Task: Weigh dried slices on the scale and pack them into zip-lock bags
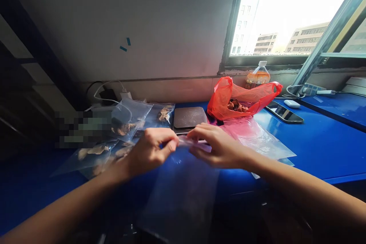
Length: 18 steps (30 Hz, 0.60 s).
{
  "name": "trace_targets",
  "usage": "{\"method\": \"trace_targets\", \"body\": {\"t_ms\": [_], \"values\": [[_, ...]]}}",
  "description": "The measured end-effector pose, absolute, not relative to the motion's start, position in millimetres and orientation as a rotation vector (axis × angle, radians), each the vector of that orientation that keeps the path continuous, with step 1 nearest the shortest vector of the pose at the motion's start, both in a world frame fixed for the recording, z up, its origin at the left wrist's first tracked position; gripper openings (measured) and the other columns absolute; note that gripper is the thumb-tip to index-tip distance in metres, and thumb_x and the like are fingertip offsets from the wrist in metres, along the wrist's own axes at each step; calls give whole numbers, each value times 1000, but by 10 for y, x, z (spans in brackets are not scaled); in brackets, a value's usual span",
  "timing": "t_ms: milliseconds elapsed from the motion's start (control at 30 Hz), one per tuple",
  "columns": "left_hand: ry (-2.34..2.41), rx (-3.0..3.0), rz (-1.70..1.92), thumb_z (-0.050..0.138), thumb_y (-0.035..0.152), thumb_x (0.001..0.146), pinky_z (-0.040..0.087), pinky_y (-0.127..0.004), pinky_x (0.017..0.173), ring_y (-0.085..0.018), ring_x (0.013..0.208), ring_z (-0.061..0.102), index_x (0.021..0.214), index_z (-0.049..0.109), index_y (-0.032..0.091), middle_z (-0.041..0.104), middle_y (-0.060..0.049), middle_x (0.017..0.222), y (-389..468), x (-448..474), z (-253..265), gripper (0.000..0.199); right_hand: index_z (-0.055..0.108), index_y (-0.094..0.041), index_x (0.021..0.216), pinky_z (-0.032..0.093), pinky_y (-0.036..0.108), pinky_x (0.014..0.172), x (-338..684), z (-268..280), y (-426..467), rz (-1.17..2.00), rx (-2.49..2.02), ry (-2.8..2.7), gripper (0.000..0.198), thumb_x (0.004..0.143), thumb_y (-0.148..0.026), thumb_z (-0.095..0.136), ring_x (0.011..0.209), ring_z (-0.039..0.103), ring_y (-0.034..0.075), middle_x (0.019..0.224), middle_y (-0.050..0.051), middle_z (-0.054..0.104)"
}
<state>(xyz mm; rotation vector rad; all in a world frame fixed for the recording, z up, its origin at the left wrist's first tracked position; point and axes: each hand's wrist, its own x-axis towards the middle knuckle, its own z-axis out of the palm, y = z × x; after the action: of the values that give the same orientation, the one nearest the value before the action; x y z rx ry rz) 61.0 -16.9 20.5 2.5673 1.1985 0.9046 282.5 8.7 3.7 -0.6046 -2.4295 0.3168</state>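
Both hands were at work on a transparent plastic bag (183, 192), which hung flat, with no contents visible, in front of the near edge of the blue surface (328, 152). Left hand (154, 146): thumb and fingers pinched closed on the film at the top edge. Right hand (215, 145): fingers and thumb curled around the same edge, gripping it; motion blur hid how firmly. The hands stood close together, with a short strip of film between them.

Judged technique: the step appeared to be fingertip work along the top edge. It called for a light, steady pinch on each side, level hands and just enough tension to take out the creases without stretching the film. Thin walls probably cling, so rolling the layers between thumb and fingertip seemed safer than tugging. Main risk: one side slipping and the edge folding over.

Surroundings: a flat grey platform, probably a scale (190, 117), lay just beyond the hands. Bags of dried brown pieces (121, 127) lay to the left. A red carrier bag (219, 103) holding dark pieces stood right of the platform, with flat transparent bags (265, 139) just in front of it.
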Motion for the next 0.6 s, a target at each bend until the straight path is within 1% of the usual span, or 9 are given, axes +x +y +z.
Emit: {"method": "trace_targets", "body": {"t_ms": [100,167,233,400,500,600], "values": [[987,2882,817,44,19,88,46,-28,62,-17,64,62,80,66,15,69,-6,72,-233,684,89,24,59,-17,87,38,26,65,2767,18,-18,241,-594,-2496,4,84,-16,57,71,53,14,79,3,62],[962,2974,791,40,15,90,48,-29,62,-18,65,64,83,65,14,71,-7,75,-248,709,28,26,58,-17,79,36,26,62,2753,7,-58,180,-620,-2510,4,81,-14,58,65,50,13,73,1,60],[995,3020,743,38,13,92,47,-30,60,-19,62,64,80,64,14,70,-7,72,-256,717,3,29,58,-17,78,35,26,61,2756,0,-73,191,-648,-2503,6,79,-12,58,63,51,12,71,1,60],[999,3095,706,37,17,95,46,-30,57,-19,59,62,77,64,14,68,-7,69,-288,720,46,33,58,-18,79,32,24,57,2764,-24,-65,264,-703,-2428,8,75,-12,61,67,54,13,75,1,64],[990,3073,701,36,17,95,47,-31,59,-19,62,63,79,65,14,68,-8,71,-299,723,66,33,56,-18,75,31,24,56,2751,-41,-56,287,-666,-2426,6,76,-12,58,61,51,12,69,1,62],[965,3081,689,37,16,92,45,-31,58,-19,60,61,77,64,15,68,-8,70,-297,723,65,31,55,-17,71,31,25,55,2739,-46,-61,293,-600,-2460,8,77,-12,53,57,47,12,65,1,57]]}}
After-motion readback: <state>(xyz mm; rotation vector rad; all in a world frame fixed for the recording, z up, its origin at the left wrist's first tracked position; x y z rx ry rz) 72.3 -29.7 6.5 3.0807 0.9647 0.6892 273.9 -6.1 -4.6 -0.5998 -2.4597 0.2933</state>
